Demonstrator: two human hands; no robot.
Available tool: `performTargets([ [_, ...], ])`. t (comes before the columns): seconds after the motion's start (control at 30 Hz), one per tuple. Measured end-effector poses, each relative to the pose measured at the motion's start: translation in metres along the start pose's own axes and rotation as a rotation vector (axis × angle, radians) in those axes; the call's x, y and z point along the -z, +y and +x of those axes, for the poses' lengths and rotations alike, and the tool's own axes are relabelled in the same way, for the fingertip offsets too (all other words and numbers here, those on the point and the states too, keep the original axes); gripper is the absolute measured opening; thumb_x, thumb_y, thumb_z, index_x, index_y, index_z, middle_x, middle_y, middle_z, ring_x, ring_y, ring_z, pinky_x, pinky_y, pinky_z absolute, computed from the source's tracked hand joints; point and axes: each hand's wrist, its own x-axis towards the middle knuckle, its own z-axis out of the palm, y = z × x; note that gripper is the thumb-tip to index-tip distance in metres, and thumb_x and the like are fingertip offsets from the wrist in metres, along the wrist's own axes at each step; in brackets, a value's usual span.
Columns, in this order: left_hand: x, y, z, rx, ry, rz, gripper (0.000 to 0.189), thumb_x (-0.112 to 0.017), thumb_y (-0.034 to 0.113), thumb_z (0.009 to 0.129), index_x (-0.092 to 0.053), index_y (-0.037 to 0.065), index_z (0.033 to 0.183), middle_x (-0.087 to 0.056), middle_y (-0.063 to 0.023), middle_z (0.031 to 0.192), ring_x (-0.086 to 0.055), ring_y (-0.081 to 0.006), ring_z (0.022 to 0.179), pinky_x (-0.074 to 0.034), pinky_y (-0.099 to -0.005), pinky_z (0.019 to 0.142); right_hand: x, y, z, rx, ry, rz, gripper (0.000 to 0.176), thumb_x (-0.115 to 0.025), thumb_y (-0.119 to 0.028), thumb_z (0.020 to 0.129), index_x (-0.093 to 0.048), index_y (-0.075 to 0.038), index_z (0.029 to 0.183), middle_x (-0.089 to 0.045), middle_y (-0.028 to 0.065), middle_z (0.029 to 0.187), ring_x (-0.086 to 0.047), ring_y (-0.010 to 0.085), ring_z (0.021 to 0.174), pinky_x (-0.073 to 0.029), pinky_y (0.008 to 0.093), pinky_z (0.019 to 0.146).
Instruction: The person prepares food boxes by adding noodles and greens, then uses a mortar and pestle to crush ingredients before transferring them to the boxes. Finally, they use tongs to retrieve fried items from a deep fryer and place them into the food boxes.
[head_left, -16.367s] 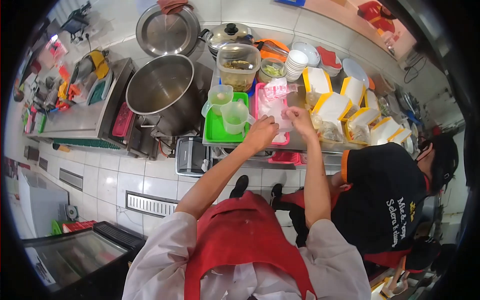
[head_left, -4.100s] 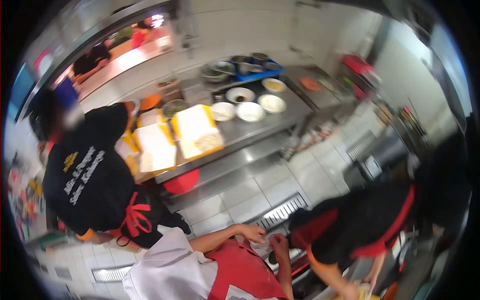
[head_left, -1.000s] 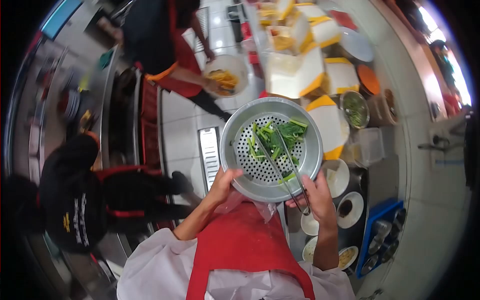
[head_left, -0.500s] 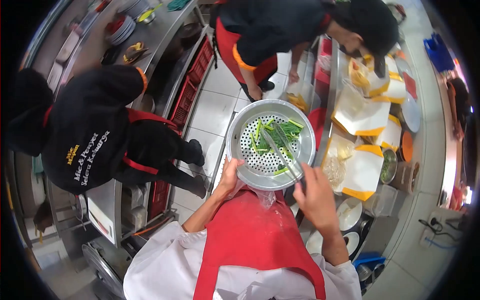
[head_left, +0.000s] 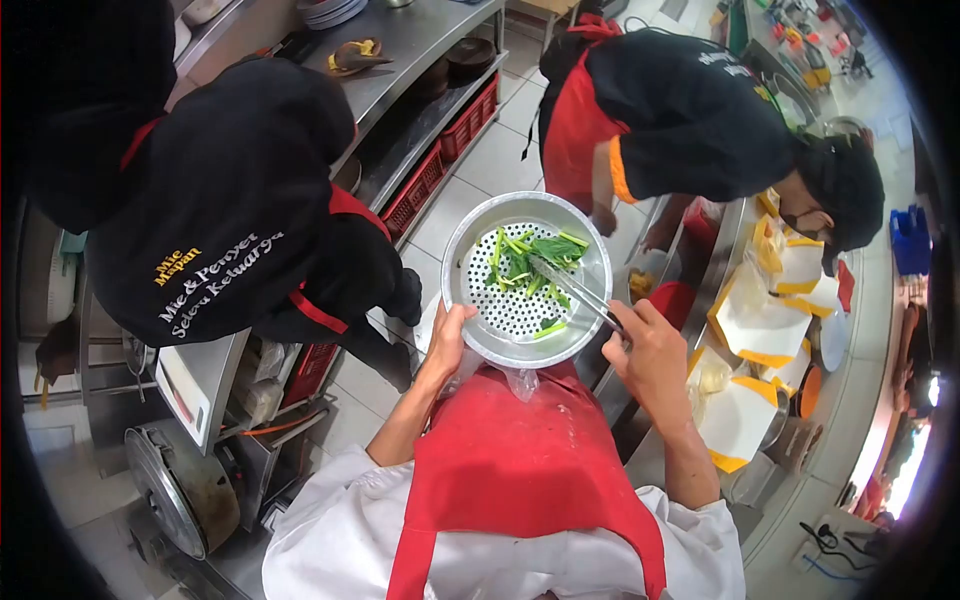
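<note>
A round metal colander (head_left: 600,262) with a perforated bottom is held in front of the red apron. My left hand (head_left: 447,345) grips its lower left rim, thumb on top. Inside lie cut green leafy vegetables (head_left: 515,265), mostly in the upper part, with a small piece near the lower right. My right hand (head_left: 648,355) is closed round metal tongs (head_left: 585,293), whose tips reach into the leaves. A clear plastic bag (head_left: 523,383) shows under the colander's lower edge.
At left a person in black (head_left: 230,200) stands by a steel counter (head_left: 420,50). Another person (head_left: 690,110) bends over open white-and-yellow boxes (head_left: 760,318) at right. A large lidded pot (head_left: 190,490) is at lower left; red crates (head_left: 415,190) sit under the counter.
The colander has moved slightly left, and the tongs' tips now press together on the leaves, which sit more bunched. The view has turned; the bending person appears farther right.
</note>
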Motion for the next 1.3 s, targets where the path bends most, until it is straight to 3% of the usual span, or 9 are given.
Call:
performTargets([
  [0.2,0.010,-0.006,0.020,-0.022,0.042,-0.103,0.054,-0.052,0.024,0.085,-0.043,-0.004,0.130,-0.058,-0.0165,0.118,-0.059,-0.0246,0.106,-0.047,-0.0373,0.094,0.018,0.011,0.034,-0.191,-0.116,0.419,0.035,-0.060,-0.005,0.072,-0.068,0.002,0.105,-0.057,0.0146,0.072,-0.057,0.0245,0.062,-0.044,0.0321,0.061],
  [0.3,0.010,-0.003,0.022,-0.027,0.074,-0.126,0.053,-0.051,0.023,0.084,-0.045,-0.005,0.129,-0.058,-0.0165,0.114,-0.057,-0.0237,0.103,-0.046,-0.0359,0.091,0.017,0.022,0.045,-0.185,-0.176,0.420,0.035,-0.061,-0.006,0.072,-0.068,0.002,0.105,-0.059,0.0153,0.074,-0.057,0.0246,0.063,-0.044,0.0324,0.061],
  [0.43,0.003,0.014,0.021,-0.045,0.082,-0.110,0.052,-0.051,0.022,0.084,-0.046,-0.006,0.128,-0.059,-0.0160,0.112,-0.057,-0.0228,0.100,-0.046,-0.0349,0.089,0.015,0.016,0.050,-0.062,-0.083,0.156,0.037,-0.061,-0.009,0.072,-0.067,0.000,0.108,-0.059,0.0144,0.081,-0.061,0.0289,0.070,-0.050,0.0380,0.066],
  [0.53,0.000,0.014,0.025,-0.099,0.089,-0.118,0.051,-0.050,0.022,0.084,-0.046,-0.005,0.128,-0.060,-0.0150,0.108,-0.059,-0.0212,0.095,-0.048,-0.0331,0.083,0.028,-0.006,0.049,-0.147,-0.088,0.045,0.039,-0.062,-0.010,0.072,-0.067,-0.003,0.110,-0.057,0.0131,0.083,-0.062,0.0302,0.074,-0.051,0.0396,0.067],
  [0.7,-0.006,0.018,0.029,-0.041,0.072,-0.062,0.050,-0.050,0.021,0.085,-0.047,-0.005,0.127,-0.060,-0.0151,0.108,-0.059,-0.0202,0.094,-0.048,-0.0319,0.082,0.030,-0.020,0.035,-0.015,0.019,-0.139,0.041,-0.067,-0.010,0.071,-0.066,-0.007,0.112,-0.055,0.0081,0.084,-0.060,0.0254,0.076,-0.051,0.0360,0.063],
  [0.83,-0.012,0.018,0.032,0.043,0.099,-0.011,0.051,-0.049,0.021,0.085,-0.046,-0.006,0.128,-0.061,-0.0155,0.109,-0.058,-0.0214,0.096,-0.046,-0.0335,0.086,0.016,-0.020,0.025,0.139,-0.080,-0.230,0.052,-0.074,-0.014,0.067,-0.063,-0.010,0.117,-0.053,0.0046,0.087,-0.056,0.0218,0.079,-0.050,0.0336,0.063],
  [0.97,-0.022,0.017,0.032,-0.039,0.076,0.114,0.055,-0.048,0.022,0.084,-0.041,-0.003,0.133,-0.062,-0.0169,0.104,-0.057,-0.0242,0.093,-0.045,-0.0357,0.087,0.003,-0.015,0.022,0.242,-0.091,-0.388,0.058,-0.076,-0.020,0.066,-0.061,-0.007,0.120,-0.052,0.0024,0.092,-0.055,0.0188,0.083,-0.048,0.0313,0.063],
  [1.07,-0.024,0.022,0.030,-0.029,0.040,0.181,0.058,-0.048,0.022,0.083,-0.040,-0.001,0.136,-0.062,-0.0176,0.106,-0.057,-0.0244,0.094,-0.046,-0.0361,0.087,0.000,-0.012,0.022,0.225,-0.116,-0.391,0.052,-0.071,-0.008,0.066,-0.062,-0.009,0.118,-0.051,0.0034,0.092,-0.053,0.0194,0.083,-0.048,0.0311,0.066],
  [1.3,-0.028,0.012,0.028,0.009,0.026,0.105,0.058,-0.048,0.021,0.084,-0.039,-0.001,0.137,-0.062,-0.0167,0.107,-0.058,-0.0248,0.095,-0.046,-0.0358,0.087,0.024,-0.011,0.006,0.195,-0.216,-0.262,0.041,-0.071,-0.012,0.069,-0.063,-0.007,0.110,-0.054,0.0057,0.086,-0.057,0.0218,0.079,-0.050,0.0344,0.063],
])
